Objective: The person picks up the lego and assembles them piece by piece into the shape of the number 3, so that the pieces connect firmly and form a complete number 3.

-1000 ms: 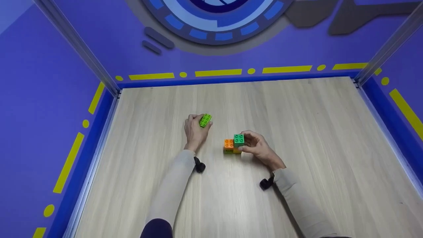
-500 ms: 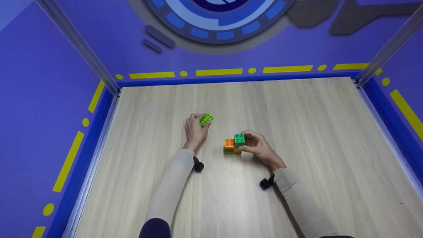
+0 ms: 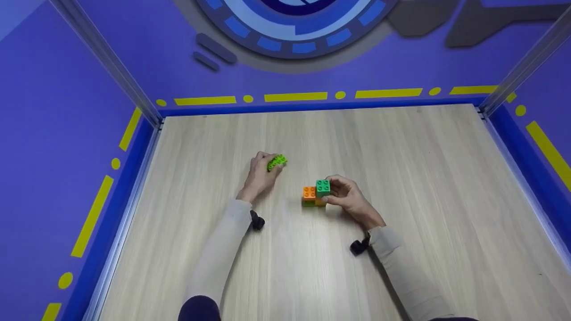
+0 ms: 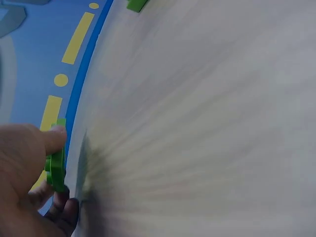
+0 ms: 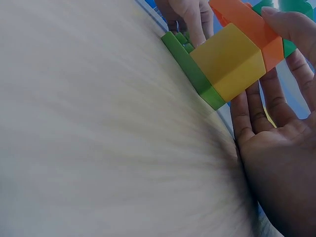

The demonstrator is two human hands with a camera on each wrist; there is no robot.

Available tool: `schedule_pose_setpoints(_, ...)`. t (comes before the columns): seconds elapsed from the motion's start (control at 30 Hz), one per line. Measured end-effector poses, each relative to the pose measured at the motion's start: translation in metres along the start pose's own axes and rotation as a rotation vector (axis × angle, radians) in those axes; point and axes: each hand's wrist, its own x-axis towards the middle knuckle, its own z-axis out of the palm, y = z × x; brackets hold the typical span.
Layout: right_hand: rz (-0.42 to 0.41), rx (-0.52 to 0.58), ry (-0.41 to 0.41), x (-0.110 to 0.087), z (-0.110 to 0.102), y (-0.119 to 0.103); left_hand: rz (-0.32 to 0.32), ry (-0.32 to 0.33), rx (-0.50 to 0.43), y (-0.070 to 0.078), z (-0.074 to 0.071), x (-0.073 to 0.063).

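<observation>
My left hand [image 3: 260,176] pinches a lime-green studded toy brick [image 3: 277,162] between thumb and fingers, above the table behind and left of the stack. In the left wrist view this thin brick [image 4: 58,165] is partly covered by the thumb. My right hand [image 3: 350,198] grips a stack of toy bricks from its right side, thumb at the front and fingers behind. Seen in the right wrist view, the stack has a flat green base brick [image 5: 197,74], a yellow brick [image 5: 232,64], an orange brick [image 5: 252,29] and a dark green brick [image 5: 290,47] on top.
The wooden tabletop [image 3: 303,263] is bounded by a blue back wall [image 3: 285,84] and side walls with yellow marks. Metal posts [image 3: 107,62] stand at the back corners. A small black camera [image 3: 257,220] sits on my left wrist, another camera [image 3: 358,247] on my right.
My left hand has tilted the lime-green brick in its fingers, and its wrist and forearm have shifted left. My right hand stays in place on the stack.
</observation>
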Motion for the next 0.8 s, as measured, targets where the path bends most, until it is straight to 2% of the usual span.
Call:
schedule_pose_setpoints(0.23,-0.020,0.007,-0.004,0.000,-0.001,0.001,0.103,-0.068,0.039,0.009,-0.014,-0.009)
schedule_pose_setpoints(0.5,-0.078,0.029,-0.034,0.001,-0.001,0.003,0.241,-0.109,0.097,0.030,-0.030,-0.023)
schedule_pose_setpoints(0.67,-0.054,0.006,0.004,0.001,-0.001,0.002,0.320,-0.147,0.092,0.047,-0.039,-0.030)
schedule_pose_setpoints(0.8,-0.045,-0.015,0.030,0.001,0.000,0.002,0.353,-0.167,0.087,0.057,-0.043,-0.035)
